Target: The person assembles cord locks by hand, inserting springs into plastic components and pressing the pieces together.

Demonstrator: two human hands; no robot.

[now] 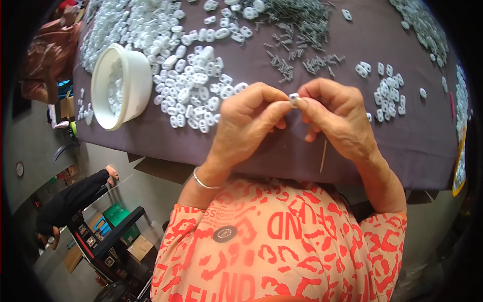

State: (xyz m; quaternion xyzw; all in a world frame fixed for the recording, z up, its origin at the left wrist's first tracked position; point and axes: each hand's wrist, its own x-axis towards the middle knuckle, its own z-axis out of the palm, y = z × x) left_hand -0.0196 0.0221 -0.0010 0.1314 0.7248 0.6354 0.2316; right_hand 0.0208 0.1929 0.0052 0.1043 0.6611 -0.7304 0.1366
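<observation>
Near the front of the table, a small white oval plastic piece (294, 96) is pinched between the fingertips of both hands. My left hand (247, 117) grips it with thumb and forefinger, a bracelet at the wrist. From the other side my right hand (344, 113) closes on the same piece, its thumb partly covering it. Below the right hand a thin pale stick (323, 157) points toward me; whether it is held or just lies there I cannot tell. Loose white two-holed pieces (183, 93) lie in a pile beside my left hand, with a smaller group (387, 95) beyond my right.
A white plastic tub (142, 83) lies tipped on its side at the left, white pieces inside. Heaps of small metal pins (302, 22) spread at the back of the brown-grey tablecloth (166, 143). A pink stick (452, 104) lies far right. Other people are at left.
</observation>
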